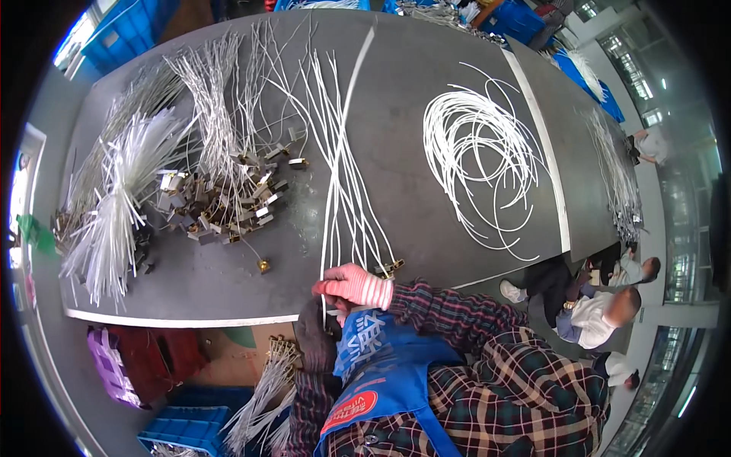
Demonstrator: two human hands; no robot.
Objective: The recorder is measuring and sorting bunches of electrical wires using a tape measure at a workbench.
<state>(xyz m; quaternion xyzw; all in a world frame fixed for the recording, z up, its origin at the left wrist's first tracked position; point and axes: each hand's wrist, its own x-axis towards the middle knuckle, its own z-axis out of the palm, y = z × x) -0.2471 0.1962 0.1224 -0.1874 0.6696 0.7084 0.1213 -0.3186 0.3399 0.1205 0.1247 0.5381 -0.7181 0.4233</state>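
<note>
My right hand (pixel 354 287), in a red-and-white glove, is closed at the table's front edge with its fingers pinched round a thin white tube (pixel 333 183). From there the tube runs across the table to its far side. Just below, my left hand (pixel 314 335) wears a dark glove; its fingers are mostly hidden, and the tube's lower end reaches down beside it. Several white-sleeved cables (pixel 358 194) lie fanned out beyond my hands, some crossing under the tube. Their small metal connectors (pixel 391 268) sit right by my right wrist.
Left on the table are a white tube bundle (pixel 114 221), braided silver wires (pixel 213 99) and a heap of metal connectors (pixel 217 206). A loose white tube coil (pixel 434 145) lies right. Below the edge stands a blue crate (pixel 183 426). Other people (pixel 598 320) sit at right.
</note>
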